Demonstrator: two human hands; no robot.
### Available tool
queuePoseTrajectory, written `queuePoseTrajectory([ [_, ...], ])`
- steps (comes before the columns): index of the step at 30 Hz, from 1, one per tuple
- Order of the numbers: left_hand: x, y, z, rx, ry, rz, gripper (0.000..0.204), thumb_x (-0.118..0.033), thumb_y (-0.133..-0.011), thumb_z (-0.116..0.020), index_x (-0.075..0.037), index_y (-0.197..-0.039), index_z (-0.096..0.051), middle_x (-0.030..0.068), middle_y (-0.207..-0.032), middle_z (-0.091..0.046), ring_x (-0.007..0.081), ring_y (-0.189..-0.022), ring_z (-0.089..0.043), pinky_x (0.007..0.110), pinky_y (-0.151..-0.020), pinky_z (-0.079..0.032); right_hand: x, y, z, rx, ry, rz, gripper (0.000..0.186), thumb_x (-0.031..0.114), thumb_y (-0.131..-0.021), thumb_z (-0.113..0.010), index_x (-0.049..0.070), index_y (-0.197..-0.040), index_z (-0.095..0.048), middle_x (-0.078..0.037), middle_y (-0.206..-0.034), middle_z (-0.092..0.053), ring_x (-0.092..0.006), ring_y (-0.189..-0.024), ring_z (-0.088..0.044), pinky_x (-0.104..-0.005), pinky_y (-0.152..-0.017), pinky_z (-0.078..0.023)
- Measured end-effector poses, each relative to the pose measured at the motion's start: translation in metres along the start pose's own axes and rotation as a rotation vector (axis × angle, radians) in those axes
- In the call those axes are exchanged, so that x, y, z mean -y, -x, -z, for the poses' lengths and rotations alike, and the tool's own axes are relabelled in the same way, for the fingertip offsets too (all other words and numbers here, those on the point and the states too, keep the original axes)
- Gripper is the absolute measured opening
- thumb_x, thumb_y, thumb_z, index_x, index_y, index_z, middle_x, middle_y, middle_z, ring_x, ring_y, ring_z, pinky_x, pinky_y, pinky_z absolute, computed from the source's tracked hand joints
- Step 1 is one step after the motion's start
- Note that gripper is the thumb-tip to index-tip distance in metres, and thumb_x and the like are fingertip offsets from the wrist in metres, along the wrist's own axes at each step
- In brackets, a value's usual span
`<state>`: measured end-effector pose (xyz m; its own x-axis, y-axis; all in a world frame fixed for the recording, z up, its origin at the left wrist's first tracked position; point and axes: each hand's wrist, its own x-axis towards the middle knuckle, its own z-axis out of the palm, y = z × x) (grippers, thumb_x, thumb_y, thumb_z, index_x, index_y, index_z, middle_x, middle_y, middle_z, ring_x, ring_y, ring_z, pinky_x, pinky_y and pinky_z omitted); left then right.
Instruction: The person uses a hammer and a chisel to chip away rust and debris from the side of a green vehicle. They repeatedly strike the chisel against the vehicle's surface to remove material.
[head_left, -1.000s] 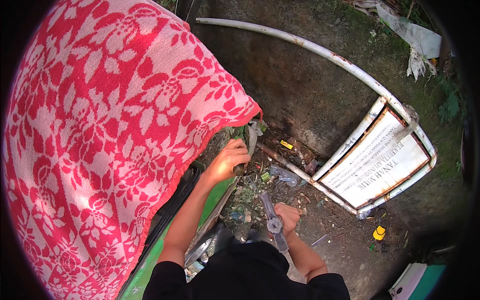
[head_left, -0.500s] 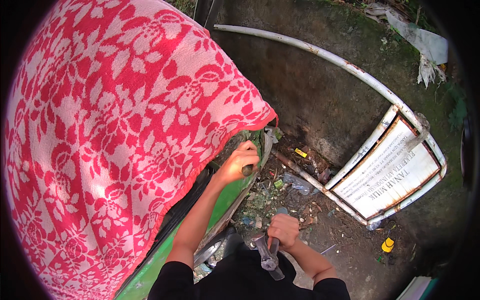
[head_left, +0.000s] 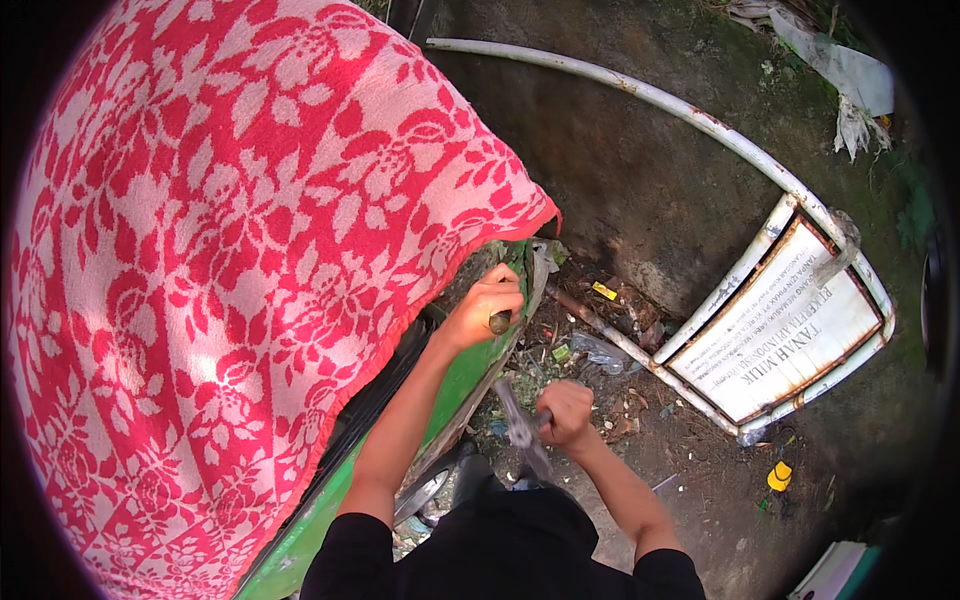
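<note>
A hammer [head_left: 522, 432] with a worn metal head is in my right hand [head_left: 568, 412], whose fingers are wrapped round its handle. Its head is in the air, a little below and apart from my left hand [head_left: 490, 305]. That left hand is closed round a short tool with a dark rounded end [head_left: 500, 322] facing me; its other end is hidden, so I cannot tell its kind. My left fist is at the upper corner of a green panel [head_left: 450, 385], close to the hem of a red and pink floral blanket [head_left: 230, 250].
A white metal signboard [head_left: 780, 320] in a rusty tube frame [head_left: 650, 88] leans against a dark wall [head_left: 590, 190]. Litter covers the ground, with a yellow plastic piece [head_left: 779, 476] and crumpled clear plastic [head_left: 602, 352]. My boot [head_left: 475, 475] stands beside the green panel.
My right hand has risen with the hammer, and the hammer's head has swung up toward my left hand. My left hand has hardly moved.
</note>
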<state>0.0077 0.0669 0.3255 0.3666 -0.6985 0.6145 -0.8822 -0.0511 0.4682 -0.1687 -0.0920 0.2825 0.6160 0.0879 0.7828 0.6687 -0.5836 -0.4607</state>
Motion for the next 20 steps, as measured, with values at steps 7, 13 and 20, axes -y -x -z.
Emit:
queuePoseTrajectory([
  [7, 0.003, 0.005, 0.003, 0.000, 0.000, -0.006, 0.020, -0.003, -0.066, -0.068, -0.004, -0.069, -0.048, 0.0090, -0.069, -0.049, 0.0306, -0.084, -0.052, 0.040, -0.074, -0.045, 0.011, 0.016, 0.003, -0.040, 0.044, -0.320, 0.041, 0.038, -0.097, -0.057, 0.004, -0.073, -0.055, -0.011, -0.056, -0.050, -0.0323, -0.049, -0.055, -0.0378, -0.046, -0.042],
  [13, 0.005, 0.003, 0.003, -0.034, 0.013, 0.023, 0.022, -0.002, -0.064, -0.070, -0.004, -0.070, -0.049, 0.0091, -0.072, -0.052, 0.0296, -0.087, -0.054, 0.040, -0.073, -0.046, 0.021, -0.014, 0.007, -0.141, -0.103, 0.205, 0.052, 0.048, -0.098, -0.054, 0.006, -0.068, -0.051, -0.007, -0.054, -0.044, -0.0257, -0.045, -0.053, -0.0358, -0.042, -0.039],
  [20, 0.010, 0.004, 0.000, 0.069, -0.009, 0.024, 0.019, 0.003, -0.067, -0.068, -0.004, -0.071, -0.051, 0.0123, -0.076, -0.054, 0.0270, -0.090, -0.055, 0.040, -0.077, -0.047, -0.023, 0.052, -0.014, -0.035, 0.218, -0.440, 0.040, 0.042, -0.093, -0.066, 0.005, -0.080, -0.059, -0.013, -0.060, -0.059, -0.0318, -0.050, -0.060, -0.0409, -0.047, -0.046],
])
